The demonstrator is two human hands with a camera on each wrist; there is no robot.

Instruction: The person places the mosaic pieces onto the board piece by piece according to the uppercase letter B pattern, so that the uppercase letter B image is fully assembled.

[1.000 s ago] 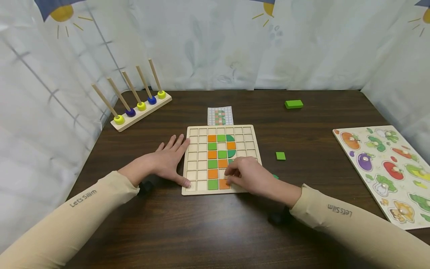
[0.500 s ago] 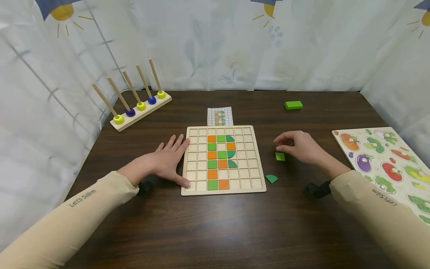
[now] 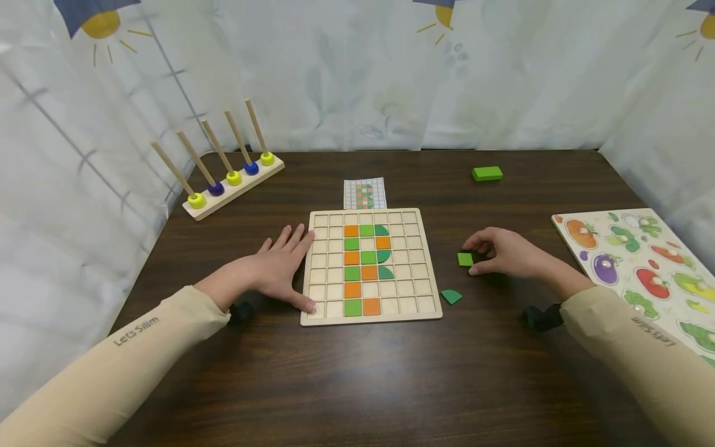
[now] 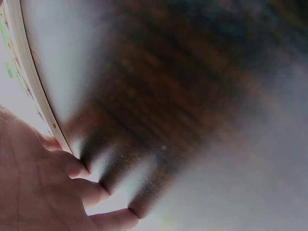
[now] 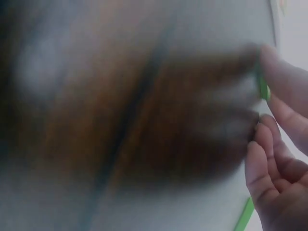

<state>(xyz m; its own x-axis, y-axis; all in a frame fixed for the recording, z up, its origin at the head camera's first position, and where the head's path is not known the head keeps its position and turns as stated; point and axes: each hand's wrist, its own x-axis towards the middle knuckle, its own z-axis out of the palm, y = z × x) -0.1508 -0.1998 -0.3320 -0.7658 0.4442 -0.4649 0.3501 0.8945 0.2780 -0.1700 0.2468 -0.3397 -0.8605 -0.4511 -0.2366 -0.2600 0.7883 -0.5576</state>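
Note:
A wooden grid board (image 3: pixel 410 305) lies on the dark table, with orange and green square tiles and darker green quarter-circle tiles set in its cells. My left hand (image 3: pixel 277 267) is spread flat at its left side, thumb on the near left corner and fingertips at the edge; the left wrist view shows those fingers (image 4: pixel 91 192) against the tabletop. To the right of the board, my right hand (image 3: pixel 505 253) pinches a light green square tile (image 3: pixel 465 259) by its edges, thumb on the near side. The right wrist view shows this tile (image 5: pixel 263 86) between thumb and finger.
A loose green quarter-circle tile (image 3: pixel 451 297) lies by the board's right edge. Behind the board is a printed pattern card (image 3: pixel 365 194). A peg stand with rings (image 3: pixel 237 189) is back left, a green block (image 3: pixel 487 174) back right, a vegetable puzzle board (image 3: pixel 625 273) far right.
My right hand has left the grid board, moved right and come down to the green square tile, its fingers now at the edges. The left hand has stayed in place.

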